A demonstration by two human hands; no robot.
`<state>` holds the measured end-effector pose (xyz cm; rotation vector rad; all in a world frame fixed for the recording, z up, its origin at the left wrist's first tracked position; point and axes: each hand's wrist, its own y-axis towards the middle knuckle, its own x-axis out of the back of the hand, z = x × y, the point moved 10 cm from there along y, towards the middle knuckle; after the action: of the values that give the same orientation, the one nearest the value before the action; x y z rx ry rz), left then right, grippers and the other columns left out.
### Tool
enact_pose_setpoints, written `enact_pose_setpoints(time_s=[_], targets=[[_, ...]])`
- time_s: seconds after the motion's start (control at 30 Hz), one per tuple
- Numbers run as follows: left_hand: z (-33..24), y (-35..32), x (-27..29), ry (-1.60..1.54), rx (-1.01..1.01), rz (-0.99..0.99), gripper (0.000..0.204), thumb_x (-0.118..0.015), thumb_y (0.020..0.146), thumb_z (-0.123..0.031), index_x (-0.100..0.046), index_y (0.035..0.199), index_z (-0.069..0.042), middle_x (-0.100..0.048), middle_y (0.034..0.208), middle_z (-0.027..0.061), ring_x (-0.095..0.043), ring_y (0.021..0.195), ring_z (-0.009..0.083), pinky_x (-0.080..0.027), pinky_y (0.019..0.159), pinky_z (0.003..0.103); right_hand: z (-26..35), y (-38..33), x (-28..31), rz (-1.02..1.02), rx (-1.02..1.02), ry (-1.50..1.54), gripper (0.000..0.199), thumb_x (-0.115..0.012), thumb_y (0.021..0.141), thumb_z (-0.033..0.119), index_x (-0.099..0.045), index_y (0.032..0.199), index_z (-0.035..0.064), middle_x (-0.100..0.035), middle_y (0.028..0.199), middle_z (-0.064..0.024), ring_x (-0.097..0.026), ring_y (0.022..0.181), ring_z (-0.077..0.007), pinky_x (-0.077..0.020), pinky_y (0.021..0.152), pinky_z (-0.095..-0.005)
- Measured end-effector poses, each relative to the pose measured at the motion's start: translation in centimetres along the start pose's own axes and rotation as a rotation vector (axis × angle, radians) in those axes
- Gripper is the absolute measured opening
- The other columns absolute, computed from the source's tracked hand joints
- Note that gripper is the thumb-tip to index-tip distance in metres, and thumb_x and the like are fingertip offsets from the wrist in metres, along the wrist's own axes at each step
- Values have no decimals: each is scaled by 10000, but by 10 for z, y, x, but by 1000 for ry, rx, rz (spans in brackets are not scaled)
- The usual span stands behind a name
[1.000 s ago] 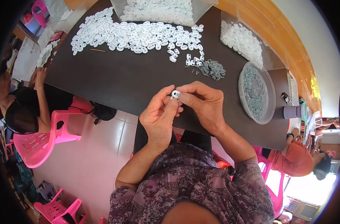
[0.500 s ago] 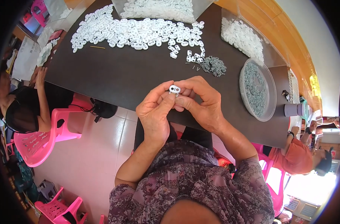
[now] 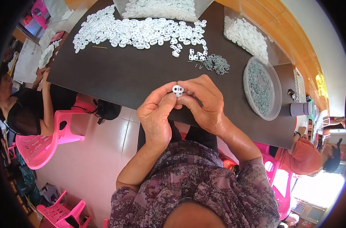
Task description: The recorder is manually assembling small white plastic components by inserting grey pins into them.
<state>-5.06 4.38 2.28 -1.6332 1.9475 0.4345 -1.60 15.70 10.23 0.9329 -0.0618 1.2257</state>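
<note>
at the head view's centre, over the near part of the dark desk [image 3: 116, 72], a small white piece [image 3: 178, 90] with dark holes sat between the two hands. the left hand [image 3: 155, 116] had its grip clamped on the piece from the left and below; the right hand [image 3: 205, 108] had its grip closed on the right edge, so neither was clearly nearer. its long axis seemed to run up the view, though fingers hid the lower end. grey pins [image 3: 216, 65] lay heaped beyond, toward the right; loose white pieces [image 3: 142, 34] spread farther off.
</note>
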Motion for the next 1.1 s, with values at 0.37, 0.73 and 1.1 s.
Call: enact_pose_setpoints(time_s=[0.37, 0.73, 1.1], targets=[[-10, -2, 2, 88, -78, 13, 213, -529, 867, 9, -610, 1049, 86, -655, 947, 115, -601, 795, 131, -486, 702, 241, 15, 2, -5, -4, 144, -115, 323, -693, 669, -6, -622, 983, -5, -613, 860, -100, -541, 709, -259, -460, 597, -333], [-16, -2, 3, 138, -168, 97, 226, -568, 893, -35, -601, 1093, 65, -636, 978, 75, -587, 861, 97, -475, 761, 211, 23, 1, -5, -18, 188, -137, 328, -711, 672, -14, -620, 988, -27, -625, 859, -112, -553, 686, -227, -450, 587, -305], [-17, -7, 3, 161, -314, 81, 255, -552, 920, -80, -587, 1135, 55, -617, 976, 59, -539, 830, 81, -451, 756, 205, 24, -2, -8, -63, 191, -87, 360, -712, 641, -29, -607, 985, -16, -607, 864, -107, -532, 699, -257, -453, 586, -332]])
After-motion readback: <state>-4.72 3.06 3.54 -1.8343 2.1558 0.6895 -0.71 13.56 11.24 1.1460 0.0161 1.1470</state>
